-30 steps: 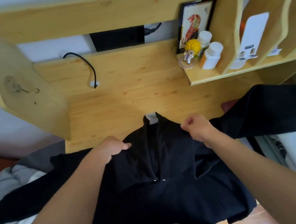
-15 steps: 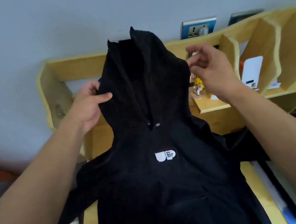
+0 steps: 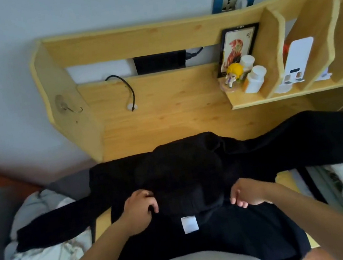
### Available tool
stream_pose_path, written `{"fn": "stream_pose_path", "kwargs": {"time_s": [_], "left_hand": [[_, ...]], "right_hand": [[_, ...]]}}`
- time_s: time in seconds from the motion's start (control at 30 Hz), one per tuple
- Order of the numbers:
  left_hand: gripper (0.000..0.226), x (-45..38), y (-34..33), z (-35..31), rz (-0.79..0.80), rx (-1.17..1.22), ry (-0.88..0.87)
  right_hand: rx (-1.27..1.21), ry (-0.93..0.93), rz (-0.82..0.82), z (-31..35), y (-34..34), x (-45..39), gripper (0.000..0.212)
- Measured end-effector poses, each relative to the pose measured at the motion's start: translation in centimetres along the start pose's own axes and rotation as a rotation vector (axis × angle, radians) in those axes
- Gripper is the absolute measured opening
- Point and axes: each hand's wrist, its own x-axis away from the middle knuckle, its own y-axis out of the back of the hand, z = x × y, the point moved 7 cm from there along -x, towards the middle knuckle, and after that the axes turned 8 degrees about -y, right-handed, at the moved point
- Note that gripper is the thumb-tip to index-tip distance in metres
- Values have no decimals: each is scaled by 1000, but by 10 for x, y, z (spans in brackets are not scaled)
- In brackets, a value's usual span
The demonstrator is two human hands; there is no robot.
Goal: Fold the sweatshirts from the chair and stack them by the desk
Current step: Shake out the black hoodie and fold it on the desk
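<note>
- Setting: a pale pine desk (image 3: pixel 164 117) stands against a grey-white wall, with a raised back panel and, along its right rear edge, an open shelf unit (image 3: pixel 300 48) divided by slanted partitions.
- Task item: a black hooded sweatshirt (image 3: pixel 197 192) lies spread flat across the desk's front edge, its lower part hanging off toward the person.
- Orientation: the body runs front to back; the long axis runs left to right through the spread sleeves. The left sleeve (image 3: pixel 53 225) hangs over the desk's left edge onto a heap of pale clothes (image 3: pixel 45 257); the right sleeve (image 3: pixel 314 139) stretches past the right edge.
- Hood: folded toward the person over the body, rounded in outline, with a white rectangular label (image 3: pixel 189 224) just below it.
- Left hand (image 3: pixel 141 210): fingers curled shut, pinching the cloth at the hood's left edge.
- Right hand (image 3: pixel 245 193): fingers bent downward, tips on the cloth at the hood's right edge; whether fabric is actually gripped cannot be told.
- Material: the sweatshirt is matt, thick and soft, with few creases.
- Other items: a black cable (image 3: pixel 130 91) runs down into a round hole at the rear of the desk; a framed picture (image 3: pixel 237 49), a yellow-haired figurine (image 3: pixel 234 73) and white bottles (image 3: pixel 255 77) stand on the shelf's left end.
</note>
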Motion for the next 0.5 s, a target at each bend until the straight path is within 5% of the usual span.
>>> {"fn": "stream_pose_path", "kwargs": {"time_s": [0.13,0.23,0.33,0.5], "left_hand": [[29,13,8,8,-440,402,117],[43,6,4,1,-391,489,130],[54,4,-9,-14,-265,375,139],[54,3,-22,-34,-228,449,106]], "right_hand": [[-552,-201,-334,-51,39,-30,27],[-1079,-257,-494,-72,67,-31,43],[-1536,-216,-344,-68,79,-33,49],[-1544,-87,-63,-32,105,-51,46]]}}
